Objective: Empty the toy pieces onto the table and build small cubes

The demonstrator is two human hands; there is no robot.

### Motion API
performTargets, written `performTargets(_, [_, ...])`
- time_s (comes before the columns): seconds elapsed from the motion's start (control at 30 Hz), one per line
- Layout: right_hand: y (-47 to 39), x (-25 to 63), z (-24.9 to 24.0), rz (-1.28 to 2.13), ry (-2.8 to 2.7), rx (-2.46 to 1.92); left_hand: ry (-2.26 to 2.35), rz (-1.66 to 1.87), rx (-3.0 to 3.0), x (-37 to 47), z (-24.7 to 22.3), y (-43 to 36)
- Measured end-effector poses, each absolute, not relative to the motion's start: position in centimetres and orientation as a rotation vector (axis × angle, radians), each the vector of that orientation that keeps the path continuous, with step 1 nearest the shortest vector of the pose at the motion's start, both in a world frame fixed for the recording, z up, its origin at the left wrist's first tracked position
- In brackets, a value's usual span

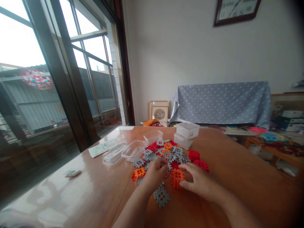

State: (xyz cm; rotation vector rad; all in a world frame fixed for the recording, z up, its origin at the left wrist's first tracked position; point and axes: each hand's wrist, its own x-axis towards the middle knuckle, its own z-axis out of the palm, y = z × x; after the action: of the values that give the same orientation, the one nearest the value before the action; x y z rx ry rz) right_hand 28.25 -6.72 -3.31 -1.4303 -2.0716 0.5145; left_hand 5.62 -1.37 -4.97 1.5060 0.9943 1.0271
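Note:
My right hand (197,180) grips an orange block (177,178) with notched edges, thumb at its lower side and fingers at its upper side. Just left of it, my left hand (155,173) is closed, its fingertips pinched together at the front of the pile; what is between them, if anything, I cannot make out. Below the two hands a grey notched square (161,196) with a window pattern lies on the table. Beyond them spreads a heap of interlocking plastic pieces (167,155) in grey, red and orange. An orange piece (139,172) lies beside my left hand.
Clear plastic tubs (133,151) and stacked lids (114,155) lie left of the heap, by a paper sheet (101,148). Two stacked white containers (187,130) stand behind it. Red pieces (201,165) border the right side. A small packet (72,173) is far left on the wooden table (95,193).

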Motion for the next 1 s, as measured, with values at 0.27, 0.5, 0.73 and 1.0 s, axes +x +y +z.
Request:
performTargets(0.27, [-7.0,27.8,-2.6,0.472,-2.013,-1.392,1.118,1.294,1.477,3.6,-4.2,0.1])
performTargets(0.5, [-6.6,27.9,-2.9,0.357,-2.017,-1.376,1.324,1.541,1.35,0.0,-1.7,-1.0])
performTargets(0.73, [-6.8,27.9,-2.7,0.31,-1.985,-1.347,1.678,1.207,1.654,-4.6,-3.0,-2.1])
performTargets(1.0, [-5.1,28.5,-4.7,0.346,-1.959,-1.367,1.784,0.991,2.021,-5.3,-5.5,-1.9])
